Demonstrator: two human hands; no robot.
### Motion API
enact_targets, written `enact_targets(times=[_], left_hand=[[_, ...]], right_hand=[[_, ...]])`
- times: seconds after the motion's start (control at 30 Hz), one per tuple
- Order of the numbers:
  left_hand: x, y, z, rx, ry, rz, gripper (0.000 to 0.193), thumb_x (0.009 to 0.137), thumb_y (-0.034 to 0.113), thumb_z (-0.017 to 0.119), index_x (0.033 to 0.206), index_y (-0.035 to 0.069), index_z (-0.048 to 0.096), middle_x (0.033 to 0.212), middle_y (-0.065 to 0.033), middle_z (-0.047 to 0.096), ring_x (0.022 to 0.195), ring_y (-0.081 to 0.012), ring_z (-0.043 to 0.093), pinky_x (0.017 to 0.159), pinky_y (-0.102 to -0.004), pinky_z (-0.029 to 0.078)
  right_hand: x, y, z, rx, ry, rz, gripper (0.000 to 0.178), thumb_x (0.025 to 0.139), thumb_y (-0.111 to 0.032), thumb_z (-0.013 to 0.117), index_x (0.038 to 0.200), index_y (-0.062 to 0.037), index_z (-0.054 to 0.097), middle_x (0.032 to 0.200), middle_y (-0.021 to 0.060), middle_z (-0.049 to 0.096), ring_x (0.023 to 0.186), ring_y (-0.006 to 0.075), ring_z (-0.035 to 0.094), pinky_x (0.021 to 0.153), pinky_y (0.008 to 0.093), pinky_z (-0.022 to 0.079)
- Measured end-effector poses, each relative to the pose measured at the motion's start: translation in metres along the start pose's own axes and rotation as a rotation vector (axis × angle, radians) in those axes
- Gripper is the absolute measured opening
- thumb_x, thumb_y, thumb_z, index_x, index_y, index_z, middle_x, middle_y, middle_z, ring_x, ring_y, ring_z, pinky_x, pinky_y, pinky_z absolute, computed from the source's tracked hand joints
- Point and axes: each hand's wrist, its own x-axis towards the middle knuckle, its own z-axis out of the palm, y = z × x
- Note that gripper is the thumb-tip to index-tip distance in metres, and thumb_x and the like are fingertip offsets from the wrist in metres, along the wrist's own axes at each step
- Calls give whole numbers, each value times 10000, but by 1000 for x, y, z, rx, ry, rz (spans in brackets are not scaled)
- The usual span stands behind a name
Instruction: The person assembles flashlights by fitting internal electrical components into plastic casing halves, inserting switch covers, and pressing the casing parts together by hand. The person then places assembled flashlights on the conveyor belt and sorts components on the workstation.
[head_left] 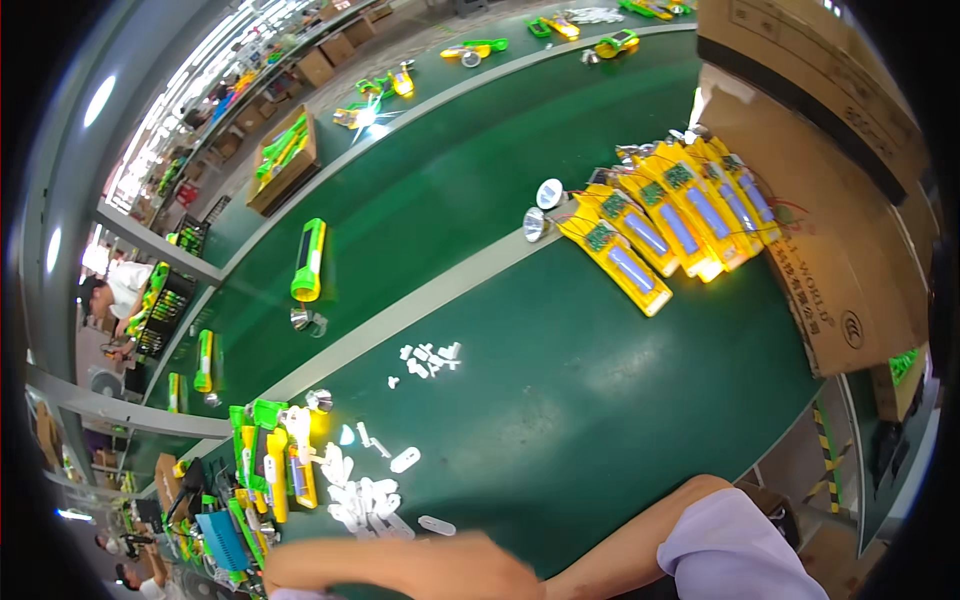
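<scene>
Green table [600, 420]: locate opened yellow flashlight bodies [680, 228] overlapped toward the far right corner. Near edge: find the left hand [465, 568], blurred, finger spread and grip impossible to tell; right hand out of view. Toward the near left corner, just beyond the left hand: note heaped white plastic pieces [365, 505]. Step in hand, by judgement: close handwork at the near edge. For the next move, likely required: a light fingertip pinch.

Large cardboard box [840, 250] at right, yellow-and-black striped tape [829, 455] lower down, white-clad person [128, 287] far left.
</scene>
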Motion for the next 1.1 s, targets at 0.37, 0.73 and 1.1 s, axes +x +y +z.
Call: enact_targets(times=[0.37,0.73,1.1], left_hand=[[24,-70,111,108,575,-262,193,950,256,595,924,68,628,606,-97,596,536,-290,607,501,-418,487],[166,-86,63,176,1173,-150,242,949,245,541,833,36,500,669,-207,562,695,-439,577,641,-520,456],[170,-89,54,175,1141,-99,294,894,353,580,791,81,625,735,-171,644,690,-386,627,600,-490,477]], right_hand=[[-18,-27,-15,-43,-48,37,210,795,-245,636,902,-75,697,796,154,680,730,356,657,631,486,495],[10,-20,-46,672,-988,-221,210,802,-258,638,888,-76,696,791,155,678,728,357,655,629,484,494],[32,-11,-55,858,-1180,-184,212,808,-271,640,874,-77,696,786,157,675,726,358,654,627,483,493]])
